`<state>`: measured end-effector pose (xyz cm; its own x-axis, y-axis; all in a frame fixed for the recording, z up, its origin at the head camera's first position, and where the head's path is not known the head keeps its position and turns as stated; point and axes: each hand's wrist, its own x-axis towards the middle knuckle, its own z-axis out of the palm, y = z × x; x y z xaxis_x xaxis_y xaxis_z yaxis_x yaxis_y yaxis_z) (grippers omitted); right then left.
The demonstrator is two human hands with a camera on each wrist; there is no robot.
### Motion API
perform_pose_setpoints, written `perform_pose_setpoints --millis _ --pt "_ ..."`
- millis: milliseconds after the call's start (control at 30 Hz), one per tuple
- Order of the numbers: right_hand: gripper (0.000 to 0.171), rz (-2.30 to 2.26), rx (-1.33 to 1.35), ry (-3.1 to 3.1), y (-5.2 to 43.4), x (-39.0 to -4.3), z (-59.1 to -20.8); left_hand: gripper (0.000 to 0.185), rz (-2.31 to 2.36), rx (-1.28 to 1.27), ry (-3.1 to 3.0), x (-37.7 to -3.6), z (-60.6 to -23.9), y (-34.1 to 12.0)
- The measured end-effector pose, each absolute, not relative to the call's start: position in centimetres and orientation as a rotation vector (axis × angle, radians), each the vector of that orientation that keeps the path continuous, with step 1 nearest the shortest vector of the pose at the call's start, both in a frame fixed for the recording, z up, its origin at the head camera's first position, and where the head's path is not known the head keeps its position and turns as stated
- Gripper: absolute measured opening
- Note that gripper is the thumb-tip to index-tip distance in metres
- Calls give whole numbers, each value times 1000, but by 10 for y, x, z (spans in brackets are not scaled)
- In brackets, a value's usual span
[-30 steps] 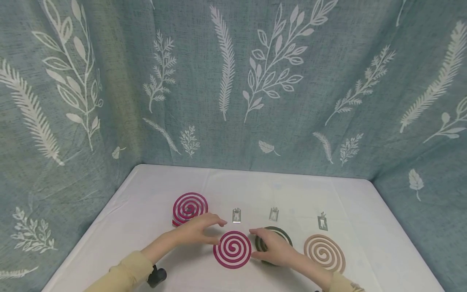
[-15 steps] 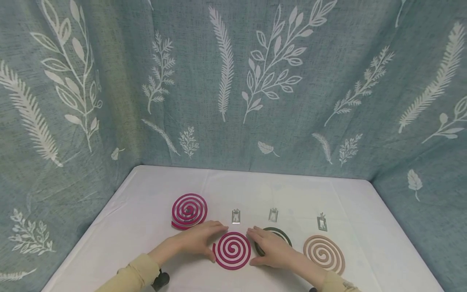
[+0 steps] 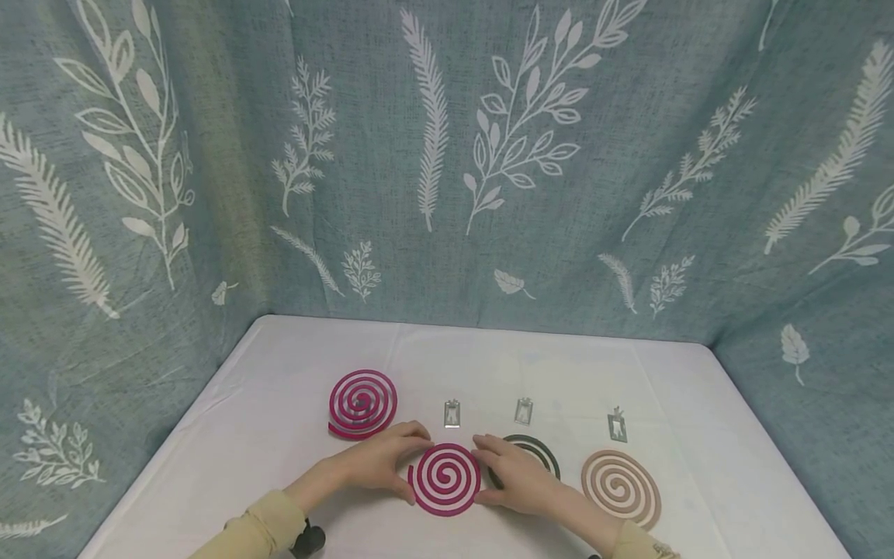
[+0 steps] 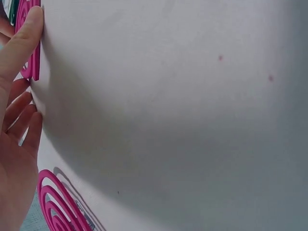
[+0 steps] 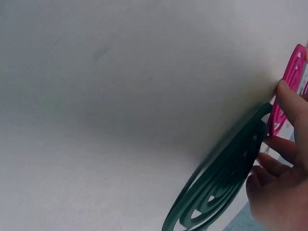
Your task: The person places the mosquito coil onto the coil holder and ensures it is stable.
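Note:
A pink mosquito coil (image 3: 445, 474) lies flat on the white table between both hands. My left hand (image 3: 380, 460) is at its left edge; in the left wrist view the thumb (image 4: 32, 24) touches the rim while the other fingers spread apart. On the opposite side my right hand (image 3: 520, 477) has thumb and fingertips right at the rim, its fingers lightly bent. Under that hand, partly hidden, sits a dark green coil (image 5: 226, 166). Another pink coil (image 3: 362, 402) rests over a small metal stand, back left of the left hand.
Behind the middle coils lie two small metal coil stands (image 3: 452, 425), side by side, and a third stand (image 3: 611, 427) farther right with a prong raised. A tan coil (image 3: 618, 486) lies to the right, near the right forearm. A patterned blue-green curtain (image 3: 447, 256) hangs behind the table.
My left hand has come lower beside the middle pink coil, its thumb shifting to the lower left rim. Both hands have drawn in close to that coil, which has turned slightly.

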<state>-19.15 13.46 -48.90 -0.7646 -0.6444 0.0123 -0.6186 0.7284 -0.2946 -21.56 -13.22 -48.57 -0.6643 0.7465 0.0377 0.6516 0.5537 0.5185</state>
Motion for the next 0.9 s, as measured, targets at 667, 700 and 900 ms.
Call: perform_pose_setpoints --millis 667,700,900 --pt "58 -1097 -1039 2628 139 -191 -496 76 963 1096 2646 -201 -488 -131" --pt "58 -1131 -1041 2606 140 -192 -496 77 974 1084 2644 -201 -488 -131" --pt "59 -1381 -933 2465 141 -194 -494 80 1050 1002 2632 -202 -482 -130"
